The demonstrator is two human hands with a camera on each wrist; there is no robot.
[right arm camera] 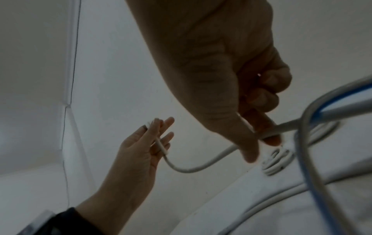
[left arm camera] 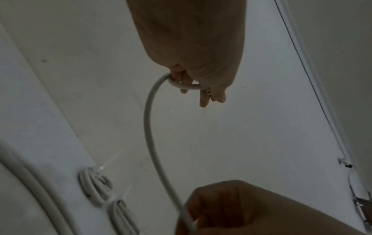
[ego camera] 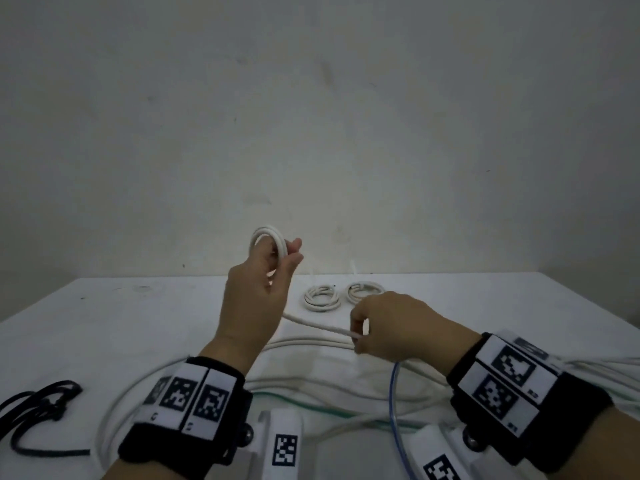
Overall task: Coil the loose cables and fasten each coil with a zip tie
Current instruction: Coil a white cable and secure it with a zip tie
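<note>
Only your head view takes in the whole white worktop (ego camera: pixel 104 327): two finished coils (ego camera: pixel 322 297) lying side by side at the far middle, loose white cables (ego camera: pixel 311 382) looping across the near part, a black cord (ego camera: pixel 38 407) at the near left, and a thin blue tube (ego camera: pixel 393 393) running toward you under your right wrist. The left wrist view adds what the head view hides: the cable end loops round your left hand's (left arm camera: pixel 191 47) fingers (left arm camera: pixel 203 100) and hangs down in a long curve to your right hand. Zip ties on the two coils are too blurred to confirm. Your left hand (ego camera: pixel 258 289) is raised above the worktop, its fingers wrapped through the small white coil (ego camera: pixel 268 244) and the thumb closing against it. Your right hand (ego camera: pixel 391 327) is lower, to the right, thumb and forefinger pinching the same cable's free run (ego camera: pixel 322 326), its other fingers curled in.
</note>
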